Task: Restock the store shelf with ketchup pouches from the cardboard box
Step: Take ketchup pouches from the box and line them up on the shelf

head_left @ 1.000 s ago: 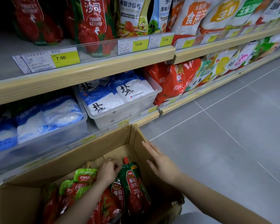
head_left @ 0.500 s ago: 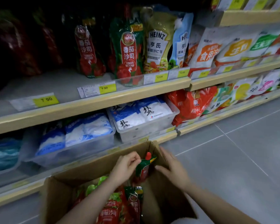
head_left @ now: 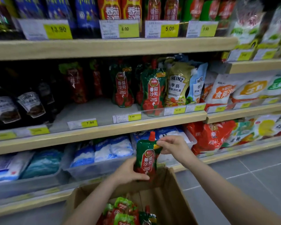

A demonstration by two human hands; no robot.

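Observation:
I hold a green-and-red ketchup pouch (head_left: 146, 157) with a red cap upright above the cardboard box (head_left: 168, 198). My left hand (head_left: 129, 172) grips its lower part and my right hand (head_left: 173, 146) pinches its upper right corner. More pouches (head_left: 125, 211) lie inside the box. On the middle shelf (head_left: 104, 127) stand matching ketchup pouches (head_left: 152, 91), with bare shelf surface to their left.
Heinz pouches (head_left: 177, 85) stand right of the ketchup row and dark bottles (head_left: 31, 103) to its left. Clear bins of white and blue bags (head_left: 102, 150) fill the lower shelf. Grey tiled floor (head_left: 250, 176) lies to the right.
The pouch has come up out of the box, with both hands on it. My view has tilted upward, bringing the higher shelves into sight.

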